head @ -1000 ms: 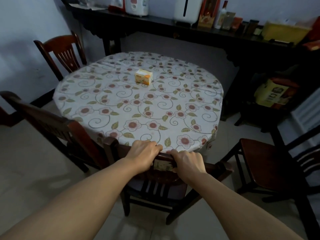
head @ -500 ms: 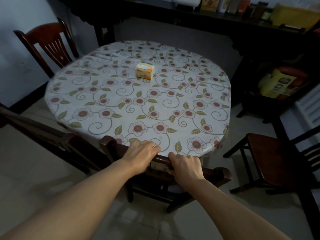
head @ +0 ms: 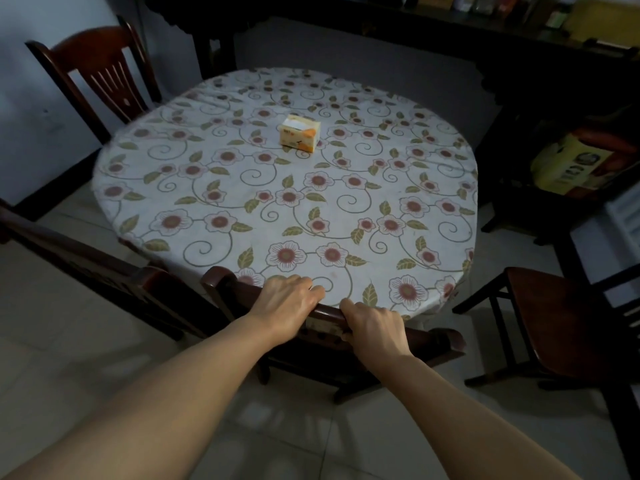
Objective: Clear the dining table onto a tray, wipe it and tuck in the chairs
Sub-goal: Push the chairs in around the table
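Note:
A round dining table (head: 346, 202) with a flowered cloth fills the middle of the view. A small orange and white tissue pack (head: 300, 133) lies near its centre. A dark wooden chair (head: 433, 341) stands at the near edge, its top rail against the table rim. My left hand (head: 287, 304) and my right hand (head: 372, 327) both grip that top rail, side by side, fingers curled over it. The chair's seat is hidden under the table.
Another dark chair (head: 97, 74) stands at the far left, one (head: 69, 265) at the near left, and one (head: 568, 320) stands out from the table on the right. A dark sideboard (head: 450, 32) with boxes runs along the back wall. A yellow bag (head: 571, 164) sits beneath it.
The chair has slid further in under the table with both hands on its rail. The view has moved closer to the table and tilted down.

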Tool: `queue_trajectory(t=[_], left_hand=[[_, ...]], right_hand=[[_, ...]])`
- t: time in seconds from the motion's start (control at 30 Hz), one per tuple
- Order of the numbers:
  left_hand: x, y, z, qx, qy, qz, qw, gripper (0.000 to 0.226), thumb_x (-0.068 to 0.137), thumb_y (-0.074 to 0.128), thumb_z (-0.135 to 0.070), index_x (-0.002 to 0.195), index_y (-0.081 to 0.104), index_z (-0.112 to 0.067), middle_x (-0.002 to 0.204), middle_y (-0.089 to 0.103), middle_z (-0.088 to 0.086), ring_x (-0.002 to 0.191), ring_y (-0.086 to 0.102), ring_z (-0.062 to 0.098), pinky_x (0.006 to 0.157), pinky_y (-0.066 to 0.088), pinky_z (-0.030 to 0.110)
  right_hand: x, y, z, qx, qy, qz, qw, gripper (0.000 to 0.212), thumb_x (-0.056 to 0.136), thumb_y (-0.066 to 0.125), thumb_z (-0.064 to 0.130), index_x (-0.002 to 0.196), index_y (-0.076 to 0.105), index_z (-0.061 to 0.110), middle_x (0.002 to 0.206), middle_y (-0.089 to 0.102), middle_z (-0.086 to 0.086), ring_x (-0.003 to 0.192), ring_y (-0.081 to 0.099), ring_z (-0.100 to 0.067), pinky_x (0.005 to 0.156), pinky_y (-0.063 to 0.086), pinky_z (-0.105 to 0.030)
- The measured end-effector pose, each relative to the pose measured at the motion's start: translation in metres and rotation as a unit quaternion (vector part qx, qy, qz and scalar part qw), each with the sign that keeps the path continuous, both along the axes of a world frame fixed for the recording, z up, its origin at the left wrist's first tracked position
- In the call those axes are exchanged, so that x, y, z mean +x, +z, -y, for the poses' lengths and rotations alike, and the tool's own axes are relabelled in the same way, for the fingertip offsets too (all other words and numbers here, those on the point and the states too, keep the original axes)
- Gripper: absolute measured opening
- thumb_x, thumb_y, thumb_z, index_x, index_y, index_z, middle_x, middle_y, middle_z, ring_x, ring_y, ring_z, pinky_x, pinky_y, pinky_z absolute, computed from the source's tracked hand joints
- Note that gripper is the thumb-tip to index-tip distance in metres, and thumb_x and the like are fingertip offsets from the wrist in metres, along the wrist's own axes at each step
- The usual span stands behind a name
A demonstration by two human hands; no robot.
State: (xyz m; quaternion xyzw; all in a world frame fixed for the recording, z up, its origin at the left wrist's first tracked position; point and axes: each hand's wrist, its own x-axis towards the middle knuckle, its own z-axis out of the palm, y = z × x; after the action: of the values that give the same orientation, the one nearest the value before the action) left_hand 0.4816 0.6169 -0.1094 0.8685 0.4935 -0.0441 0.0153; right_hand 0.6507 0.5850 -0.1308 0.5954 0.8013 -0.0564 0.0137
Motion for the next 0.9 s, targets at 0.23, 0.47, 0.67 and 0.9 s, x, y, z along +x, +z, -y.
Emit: queue_trajectory(t=[0.23,0.47,0.67,0.9], left_hand=[[0.003,-0.003,-0.018,-0.007,0.017,0.016,1.000,0.040,0.077,0.057,0.002,0.110,0.047,-0.018,0.102,0.052,0.002,0.098,0.052,0.021,0.062,0.030,0.032],[0.006,-0.002,-0.018,-0.017,0.026,-0.002,1.000,0.042,0.075,0.059,0.004,0.110,0.046,-0.017,0.104,0.051,0.002,0.099,0.051,0.022,0.063,0.031,0.031],[0.017,0.010,-0.013,-0.037,0.075,-0.055,0.995,0.044,0.078,0.062,-0.001,0.118,0.047,-0.012,0.114,0.051,0.009,0.109,0.050,0.026,0.070,0.034,0.033],[0.023,0.026,0.006,-0.062,0.096,-0.030,0.993,0.040,0.089,0.059,-0.029,0.123,0.046,-0.013,0.127,0.043,0.011,0.117,0.047,0.028,0.086,0.041,0.038]], right_hand=[[-0.003,-0.001,-0.017,0.014,-0.017,0.016,1.000,0.022,0.086,0.060,0.015,0.102,0.046,0.018,0.090,0.062,0.000,0.079,0.062,-0.023,0.057,0.034,-0.029],[-0.006,0.001,-0.014,0.026,-0.042,0.046,0.998,0.031,0.079,0.068,0.010,0.101,0.048,0.017,0.087,0.059,-0.001,0.075,0.059,-0.022,0.057,0.035,-0.029],[-0.010,0.008,-0.011,0.010,-0.053,0.059,0.997,0.052,0.084,0.060,0.011,0.129,0.033,0.016,0.116,0.051,-0.009,0.107,0.051,-0.028,0.091,0.039,-0.037],[0.002,0.035,0.014,-0.025,-0.045,0.069,0.996,0.066,0.080,0.069,0.024,0.134,0.032,0.014,0.135,0.032,-0.011,0.125,0.032,-0.028,0.105,0.031,-0.037]])
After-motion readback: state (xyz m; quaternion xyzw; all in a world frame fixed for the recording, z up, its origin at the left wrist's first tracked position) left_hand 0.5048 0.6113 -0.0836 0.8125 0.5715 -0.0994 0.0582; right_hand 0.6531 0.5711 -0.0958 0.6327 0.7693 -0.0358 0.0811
